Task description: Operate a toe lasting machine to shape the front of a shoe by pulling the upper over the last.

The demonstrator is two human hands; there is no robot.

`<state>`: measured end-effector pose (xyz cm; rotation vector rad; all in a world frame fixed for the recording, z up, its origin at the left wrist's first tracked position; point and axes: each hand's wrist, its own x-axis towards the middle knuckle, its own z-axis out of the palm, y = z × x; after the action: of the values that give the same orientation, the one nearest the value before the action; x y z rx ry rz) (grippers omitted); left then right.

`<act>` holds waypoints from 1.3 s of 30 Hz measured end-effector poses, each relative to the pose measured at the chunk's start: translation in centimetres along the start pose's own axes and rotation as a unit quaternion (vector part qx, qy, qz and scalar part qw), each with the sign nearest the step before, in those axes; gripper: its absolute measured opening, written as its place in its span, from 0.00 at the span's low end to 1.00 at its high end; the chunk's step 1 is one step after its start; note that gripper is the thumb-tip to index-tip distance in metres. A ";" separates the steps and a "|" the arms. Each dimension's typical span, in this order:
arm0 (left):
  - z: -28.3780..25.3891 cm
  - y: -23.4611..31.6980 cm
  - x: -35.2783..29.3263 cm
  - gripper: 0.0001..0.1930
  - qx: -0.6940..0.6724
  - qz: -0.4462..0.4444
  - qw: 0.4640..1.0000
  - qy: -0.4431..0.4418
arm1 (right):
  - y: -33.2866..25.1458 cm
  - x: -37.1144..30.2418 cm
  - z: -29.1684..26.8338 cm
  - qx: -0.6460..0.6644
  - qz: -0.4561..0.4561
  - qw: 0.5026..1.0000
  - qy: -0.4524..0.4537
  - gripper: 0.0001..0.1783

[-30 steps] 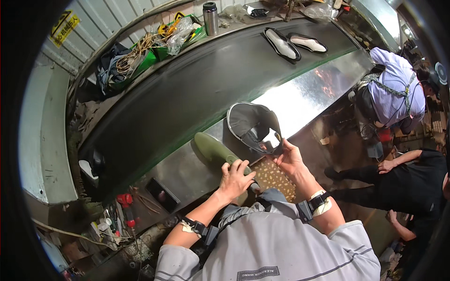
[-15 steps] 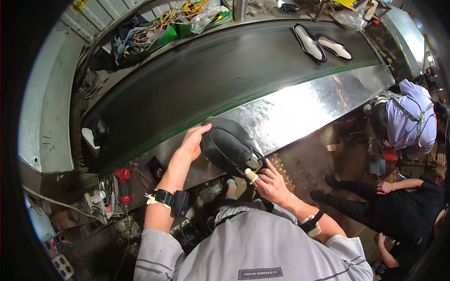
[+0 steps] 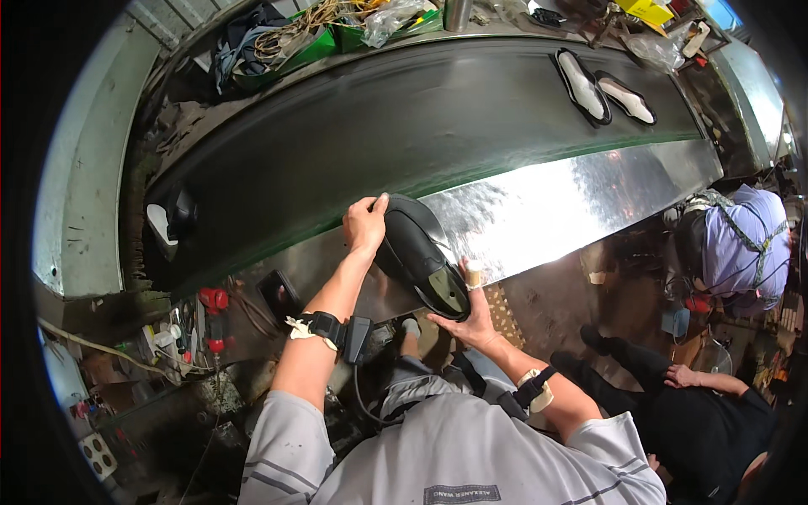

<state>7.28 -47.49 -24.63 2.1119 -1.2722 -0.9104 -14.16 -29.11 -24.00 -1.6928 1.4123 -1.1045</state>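
A black shoe (image 3: pixel 407 239) is held above the near metal edge of the conveyor belt. A greenish shoe last (image 3: pixel 448 288) shows in its opening, at the end toward me. My left hand (image 3: pixel 365 225) grips the far end, its thumb and fingers pinching the upper. My right hand (image 3: pixel 473 318) cups the near end, with a pale wrap (image 3: pixel 473 273) round one digit that points up along the shoe's side. Some of the fingers are hidden by the shoe.
The dark conveyor belt (image 3: pixel 328 126) carries a pair of pale-lined shoes (image 3: pixel 582 87) at far right and another shoe (image 3: pixel 165 225) at far left. A red power tool (image 3: pixel 214 311) and a phone-like dark object (image 3: pixel 278 291) lie at left. Two people are at right.
The shoe has turned more lengthwise to me, baring more of its opening. My left hand has shifted right and up the shoe; my right hand has moved round its near end.
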 end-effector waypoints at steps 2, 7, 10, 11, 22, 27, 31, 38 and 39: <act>0.4 -0.6 -0.1 0.18 0.011 -0.017 1.000 0.016 | 0.3 -0.1 -0.4 0.025 0.031 0.998 -0.043 0.57; -1.0 -4.3 0.6 0.18 -0.238 -0.171 0.934 -0.204 | 0.3 -2.0 -4.3 0.040 0.032 0.990 -0.135 0.45; -0.6 -1.3 -0.7 0.23 -0.202 -0.176 0.949 -0.166 | 1.0 -2.4 -4.4 0.014 0.026 0.988 -0.150 0.45; -0.6 -2.8 -1.0 0.26 -0.113 -0.149 0.976 -0.108 | 0.4 -2.4 -4.0 0.024 0.032 0.984 -0.174 0.45; 2.0 1.6 -5.4 0.20 -0.009 -0.083 0.996 0.041 | 3.4 -1.5 -4.4 0.057 -0.045 0.981 -0.179 0.52; -3.5 -0.4 -7.3 0.17 -0.112 -0.093 0.984 0.099 | 0.1 0.4 -5.5 0.239 0.011 0.932 -0.272 0.58; -10.0 2.1 -11.9 0.16 -0.130 -0.053 0.978 0.152 | -5.4 6.1 -2.7 0.404 0.283 0.804 -0.332 0.52; -21.9 -0.8 -26.2 0.15 -0.155 -0.050 0.936 0.312 | -17.6 2.0 3.5 0.355 0.312 0.767 -0.434 0.37; -23.2 -2.1 -29.0 0.14 -0.162 -0.057 0.923 0.346 | -19.2 0.3 4.2 0.375 0.276 0.757 -0.458 0.34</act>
<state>16.28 -18.71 -2.90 1.9770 -0.5935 -0.3154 -2.32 -25.71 -8.72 -0.8616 0.5831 -0.2828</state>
